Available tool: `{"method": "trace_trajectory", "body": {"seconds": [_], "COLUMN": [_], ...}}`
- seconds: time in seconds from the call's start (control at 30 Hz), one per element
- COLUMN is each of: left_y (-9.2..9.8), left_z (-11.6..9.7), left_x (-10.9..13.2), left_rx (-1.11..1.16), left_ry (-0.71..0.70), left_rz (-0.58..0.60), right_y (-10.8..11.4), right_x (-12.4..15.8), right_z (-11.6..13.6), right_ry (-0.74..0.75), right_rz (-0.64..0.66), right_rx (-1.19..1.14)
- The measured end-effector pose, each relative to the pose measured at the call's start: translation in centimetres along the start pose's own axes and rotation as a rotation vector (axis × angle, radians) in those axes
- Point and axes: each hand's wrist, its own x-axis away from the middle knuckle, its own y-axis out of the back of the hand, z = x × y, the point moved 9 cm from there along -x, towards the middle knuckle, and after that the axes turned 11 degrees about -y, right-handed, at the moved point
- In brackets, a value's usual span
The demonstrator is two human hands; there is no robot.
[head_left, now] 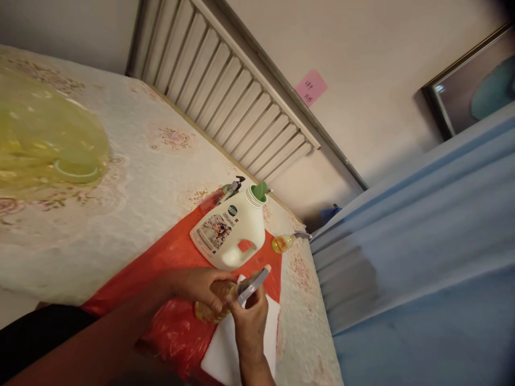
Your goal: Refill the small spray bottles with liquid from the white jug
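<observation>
A clear bottle of yellowish liquid (205, 313) with a grey spray head (251, 287) is between my hands, tilted over a red plastic sheet (177, 327). My left hand (201, 287) wraps round the bottle's body. At its top, my right hand (250, 316) has its fingers round the neck and spray head. Just beyond my hands stands a large cream jug (241, 230) with a printed label, its neck uncapped and a green piece (259, 190) in the opening. Under my right hand lies a white sheet or pad (225, 348).
Another spray bottle with yellow liquid (282, 243) stands right of the jug. Behind the jug is a dark pump-topped bottle (231, 188). A yellow-green plastic bag (48, 139) lies at left. A radiator (225, 75) and blue curtain (402, 241) border the flowered cloth (153, 177).
</observation>
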Motion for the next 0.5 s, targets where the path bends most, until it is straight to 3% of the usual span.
{"method": "trace_trajectory", "body": {"seconds": [0.17,0.5], "left_y": [0.1,-0.1], "left_z": [0.2,0.9], "left_x": [0.1,0.1], "left_rx": [0.007,0.080], "left_ry": [0.023,0.023], "left_rz": [-0.006,0.015], "right_y": [-0.1,0.2], "right_x": [0.1,0.7], "right_z": [0.0,1.7], "right_ry": [0.004,0.072], "right_rz": [-0.012,0.235], "right_rx": [0.025,0.042]}}
